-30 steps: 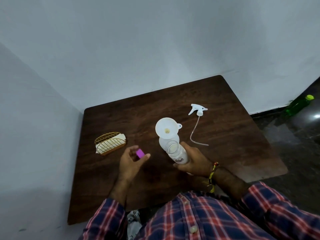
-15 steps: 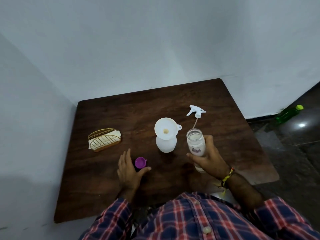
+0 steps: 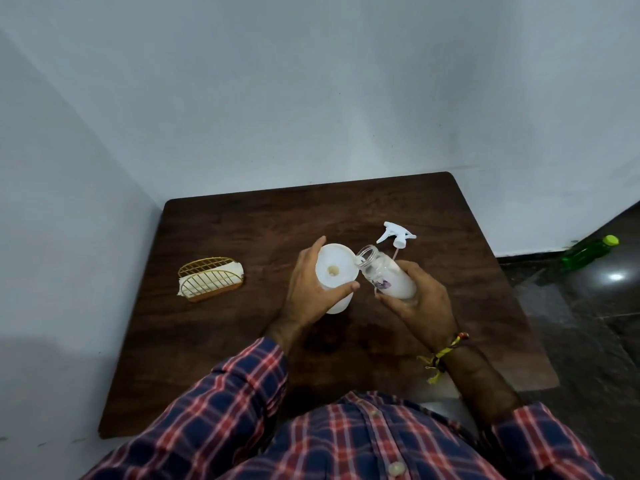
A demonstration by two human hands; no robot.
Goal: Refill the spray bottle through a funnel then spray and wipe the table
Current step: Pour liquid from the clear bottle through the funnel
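So, L hand (image 3: 308, 285) is curled round the white funnel (image 3: 335, 270), which sits atop a white spray bottle (image 3: 337, 303) mid-table. R hand (image 3: 420, 299) grips a clear refill bottle (image 3: 384, 275), cap off, tilted w/ its mouth at the funnel rim. Trigger sprayer head (image 3: 396, 236) w/ dip tube lies just behind on the wooden table (image 3: 221, 341). Wire napkin holder (image 3: 211, 278) well apart at left; green bottle (image 3: 588, 256) on the floor at right.
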